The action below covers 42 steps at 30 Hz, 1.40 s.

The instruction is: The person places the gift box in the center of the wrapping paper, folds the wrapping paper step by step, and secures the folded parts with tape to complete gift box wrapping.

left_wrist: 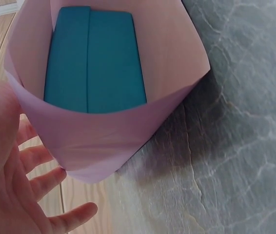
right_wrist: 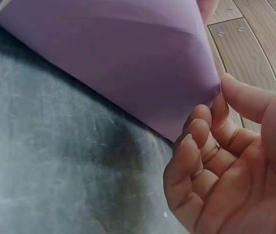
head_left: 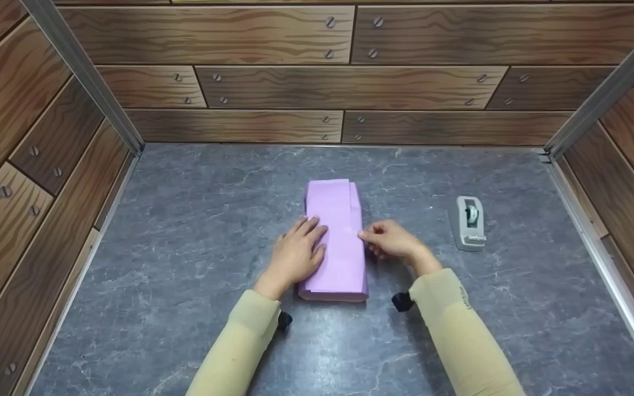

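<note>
A purple paper wrapper [head_left: 336,269] lies lengthwise on the grey tabletop, forming a sleeve with an overlapping flap along its top. Its near end gapes in the left wrist view, and a teal box [left_wrist: 99,63] with a straight seam sits inside. My left hand [head_left: 296,250] rests on the paper's left side, fingers extended over the top. At the right edge, my right hand [head_left: 394,239] pinches the paper between thumb and index finger, the other fingers curled below. In the right wrist view those fingertips [right_wrist: 219,105] meet at the paper's folded edge.
A grey tape dispenser [head_left: 470,223] with a roll in it stands to the right of the wrapper. Wood-patterned panels [head_left: 273,88] wall the back and both sides, with metal rails [head_left: 608,269] along the tabletop's edges.
</note>
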### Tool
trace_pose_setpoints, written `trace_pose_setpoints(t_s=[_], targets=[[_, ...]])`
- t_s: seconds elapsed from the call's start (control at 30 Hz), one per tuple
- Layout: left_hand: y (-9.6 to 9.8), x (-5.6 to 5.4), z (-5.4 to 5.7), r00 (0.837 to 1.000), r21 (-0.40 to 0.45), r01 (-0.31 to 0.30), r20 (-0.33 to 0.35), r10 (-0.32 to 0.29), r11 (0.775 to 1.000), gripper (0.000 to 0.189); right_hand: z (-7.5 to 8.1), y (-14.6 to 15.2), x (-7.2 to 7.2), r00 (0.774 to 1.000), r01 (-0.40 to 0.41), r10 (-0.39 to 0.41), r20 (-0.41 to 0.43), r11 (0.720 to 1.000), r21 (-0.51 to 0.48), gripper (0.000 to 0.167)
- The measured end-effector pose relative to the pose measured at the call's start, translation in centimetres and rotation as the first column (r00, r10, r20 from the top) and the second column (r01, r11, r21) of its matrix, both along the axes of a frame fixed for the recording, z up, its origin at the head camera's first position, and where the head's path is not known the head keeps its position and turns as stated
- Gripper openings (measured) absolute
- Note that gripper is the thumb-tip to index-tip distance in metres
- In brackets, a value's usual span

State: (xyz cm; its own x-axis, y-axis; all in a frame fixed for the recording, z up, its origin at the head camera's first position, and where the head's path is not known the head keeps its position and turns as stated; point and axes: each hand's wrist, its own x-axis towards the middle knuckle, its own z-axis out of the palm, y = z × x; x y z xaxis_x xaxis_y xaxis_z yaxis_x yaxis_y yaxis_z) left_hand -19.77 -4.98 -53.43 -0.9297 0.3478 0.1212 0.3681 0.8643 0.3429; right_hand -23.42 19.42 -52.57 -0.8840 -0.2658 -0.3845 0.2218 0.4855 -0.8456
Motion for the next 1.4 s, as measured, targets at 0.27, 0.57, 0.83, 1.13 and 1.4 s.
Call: trace_pose_setpoints(t_s=[0.27, 0.57, 0.83, 1.13, 1.4], targets=[[0.0, 0.1, 0.1, 1.000, 0.003, -0.005, 0.006, 0.005, 1.000, 0.043, -0.9, -0.7, 1.5, 0.988, 0.153, -0.152, -0.030, 0.988, 0.031, 0.035], [-0.1, 0.1, -0.1, 1.000, 0.033, 0.006, 0.003, -0.006, 0.999, 0.043, -2.2, -0.7, 3.3, 0.973, 0.228, -0.231, -0.027, 0.971, -0.064, 0.035], [-0.4, 0.1, 0.0, 0.998, 0.082, 0.038, 0.041, -0.042, 0.996, 0.044, -2.1, -1.5, 5.8, 0.920, 0.237, -0.272, -0.280, 0.959, -0.152, 0.024], [-0.5, 1.2, 0.1, 0.993, 0.221, 0.012, 0.109, -0.037, 0.975, 0.047, -1.8, -2.2, 7.7, 0.893, 0.119, -0.069, -0.445, 0.989, 0.084, 0.040], [-0.7, 2.7, 0.3, 0.991, 0.276, -0.087, 0.119, 0.056, 0.957, 0.043, -1.9, -2.4, 7.9, 0.894, 0.109, -0.052, -0.446, 0.989, 0.103, 0.037]])
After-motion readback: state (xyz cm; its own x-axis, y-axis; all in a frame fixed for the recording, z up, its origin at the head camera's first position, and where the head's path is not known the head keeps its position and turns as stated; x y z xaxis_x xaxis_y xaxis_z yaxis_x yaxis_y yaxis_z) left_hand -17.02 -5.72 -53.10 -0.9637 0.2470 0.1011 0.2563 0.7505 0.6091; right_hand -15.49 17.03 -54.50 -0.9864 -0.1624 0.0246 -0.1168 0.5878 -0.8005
